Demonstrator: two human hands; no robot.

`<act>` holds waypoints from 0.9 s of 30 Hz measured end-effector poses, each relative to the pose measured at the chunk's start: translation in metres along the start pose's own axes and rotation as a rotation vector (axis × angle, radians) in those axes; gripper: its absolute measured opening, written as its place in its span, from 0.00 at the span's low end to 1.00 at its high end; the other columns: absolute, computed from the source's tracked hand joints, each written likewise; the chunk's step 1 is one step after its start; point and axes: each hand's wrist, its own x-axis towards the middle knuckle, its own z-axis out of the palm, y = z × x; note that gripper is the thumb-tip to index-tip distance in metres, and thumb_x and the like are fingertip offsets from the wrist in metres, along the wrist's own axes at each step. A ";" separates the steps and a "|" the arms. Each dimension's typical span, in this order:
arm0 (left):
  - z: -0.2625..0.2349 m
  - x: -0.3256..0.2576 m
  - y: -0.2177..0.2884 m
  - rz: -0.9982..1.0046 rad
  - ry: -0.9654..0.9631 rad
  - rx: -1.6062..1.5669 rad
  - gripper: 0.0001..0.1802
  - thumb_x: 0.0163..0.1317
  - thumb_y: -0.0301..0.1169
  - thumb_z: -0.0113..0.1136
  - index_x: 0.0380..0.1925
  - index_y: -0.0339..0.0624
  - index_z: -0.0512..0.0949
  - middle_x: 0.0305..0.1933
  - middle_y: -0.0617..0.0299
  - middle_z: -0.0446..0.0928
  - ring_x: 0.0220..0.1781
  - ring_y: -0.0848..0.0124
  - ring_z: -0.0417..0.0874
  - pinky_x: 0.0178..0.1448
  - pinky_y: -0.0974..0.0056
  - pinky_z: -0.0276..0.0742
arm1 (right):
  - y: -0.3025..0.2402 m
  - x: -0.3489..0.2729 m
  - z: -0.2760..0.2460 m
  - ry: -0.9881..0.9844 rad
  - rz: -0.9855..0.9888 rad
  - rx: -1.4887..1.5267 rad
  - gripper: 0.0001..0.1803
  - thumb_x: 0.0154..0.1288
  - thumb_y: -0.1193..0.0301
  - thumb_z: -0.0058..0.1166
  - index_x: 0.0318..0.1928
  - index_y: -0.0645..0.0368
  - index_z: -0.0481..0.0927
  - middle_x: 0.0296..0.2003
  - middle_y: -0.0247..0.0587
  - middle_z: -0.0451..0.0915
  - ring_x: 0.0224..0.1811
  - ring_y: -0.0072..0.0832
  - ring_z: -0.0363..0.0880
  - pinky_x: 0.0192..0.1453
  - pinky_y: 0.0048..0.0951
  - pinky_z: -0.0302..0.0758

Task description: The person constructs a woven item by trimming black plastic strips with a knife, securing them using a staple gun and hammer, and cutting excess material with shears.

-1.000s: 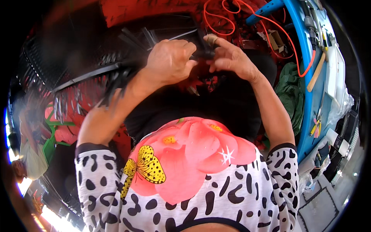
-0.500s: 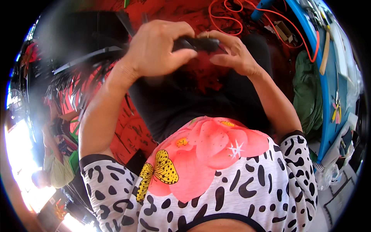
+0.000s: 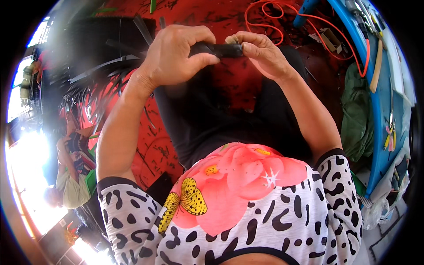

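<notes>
My left hand (image 3: 174,55) is closed around a bundle of flat black strips (image 3: 142,30), whose loose ends fan out past the wrist. From between its thumb and fingers, the bundle's smooth, dark cylindrical end (image 3: 229,50) sticks out to the right. At that end is my right hand (image 3: 267,55), its thumb against the tip and its bent fingers curled above it. Something small and pale shows at its fingertip, too small to name. Both hands are raised over my lap.
A blue table (image 3: 377,145) at the right carries hand tools and a wooden-handled tool (image 3: 376,66). An orange hose (image 3: 324,37) loops over the red floor (image 3: 137,163), which is littered with black scraps. Green cloth (image 3: 355,112) hangs beside the table. Another person (image 3: 73,185) is at the left.
My right hand has shifted slightly, its thumb now against the end of the black bundle. The bundle's end, blurred before, is now sharper. My left hand keeps its grip.
</notes>
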 end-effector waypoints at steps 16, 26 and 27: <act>0.005 0.000 -0.005 0.061 0.066 -0.028 0.11 0.45 0.29 0.65 0.28 0.38 0.74 0.19 0.57 0.71 0.22 0.62 0.75 0.26 0.65 0.67 | -0.011 0.005 -0.003 0.019 0.089 -0.027 0.21 0.56 0.56 0.62 0.41 0.60 0.80 0.39 0.29 0.78 0.46 0.17 0.71 0.57 0.24 0.62; 0.005 0.006 -0.003 0.001 0.074 0.050 0.12 0.38 0.31 0.59 0.25 0.38 0.73 0.18 0.54 0.69 0.21 0.57 0.73 0.27 0.60 0.67 | -0.017 0.009 0.013 0.166 0.073 -0.068 0.11 0.53 0.66 0.56 0.34 0.59 0.78 0.32 0.26 0.74 0.36 0.14 0.66 0.46 0.20 0.61; 0.005 0.006 -0.003 -0.007 0.075 0.040 0.12 0.38 0.30 0.59 0.25 0.38 0.73 0.18 0.54 0.69 0.21 0.56 0.73 0.27 0.60 0.67 | -0.023 0.011 0.018 0.180 0.130 -0.120 0.11 0.52 0.66 0.56 0.33 0.60 0.78 0.30 0.25 0.74 0.35 0.13 0.66 0.44 0.19 0.62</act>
